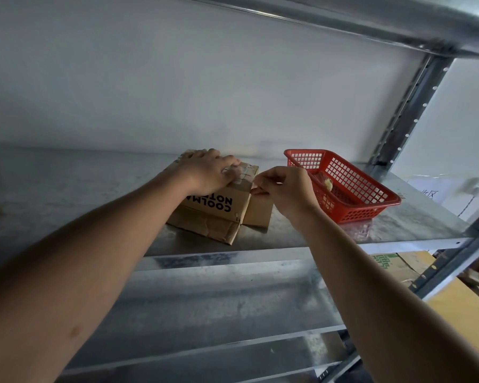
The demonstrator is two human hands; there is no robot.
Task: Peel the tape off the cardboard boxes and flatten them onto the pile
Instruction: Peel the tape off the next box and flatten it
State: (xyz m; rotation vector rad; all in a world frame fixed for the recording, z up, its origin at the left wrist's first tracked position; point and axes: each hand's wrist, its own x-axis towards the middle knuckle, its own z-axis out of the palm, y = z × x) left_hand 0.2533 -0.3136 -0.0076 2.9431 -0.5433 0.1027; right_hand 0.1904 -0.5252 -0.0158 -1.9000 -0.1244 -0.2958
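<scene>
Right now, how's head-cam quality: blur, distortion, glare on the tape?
Head view: the upper shelf beam bows from wide-angle distortion; light is dim and flat; the right hand and left hand are slightly soft; the clear tape on the cardboard box barely reads; the metal shelf shows dull reflections.

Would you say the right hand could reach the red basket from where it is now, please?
Probably yes: the right hand, pinching at the tape by the cardboard box, sits just beside the red basket on the same shelf, with nothing between them.
</scene>
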